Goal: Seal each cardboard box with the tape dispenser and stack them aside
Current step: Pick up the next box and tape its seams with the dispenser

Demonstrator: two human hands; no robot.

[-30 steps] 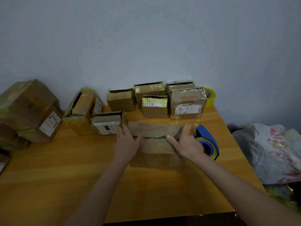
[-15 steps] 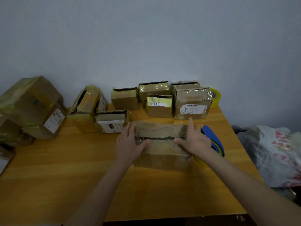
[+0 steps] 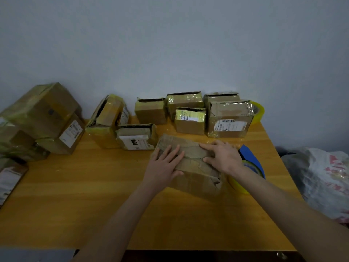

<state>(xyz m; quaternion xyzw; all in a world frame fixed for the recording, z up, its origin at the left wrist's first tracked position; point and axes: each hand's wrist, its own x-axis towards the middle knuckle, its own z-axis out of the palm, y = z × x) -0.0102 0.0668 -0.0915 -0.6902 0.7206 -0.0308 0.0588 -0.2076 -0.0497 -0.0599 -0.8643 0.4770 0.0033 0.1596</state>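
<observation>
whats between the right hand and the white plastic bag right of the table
The blue tape dispenser with yellow tape, lying on the wooden table beside the right hand, seen in the head view.

Tape dispenser (image 3: 249,156) half behind the right hand (image 3: 224,158); left-edge box (image 3: 9,179) and plastic bag (image 3: 324,178) partly out of frame.

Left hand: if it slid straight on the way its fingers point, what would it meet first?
The left hand lies flat on the cardboard box, pointing away and rightward. Past the box's far edge, it would probably first meet the yellow-labelled box, though depth is unclear.
</observation>
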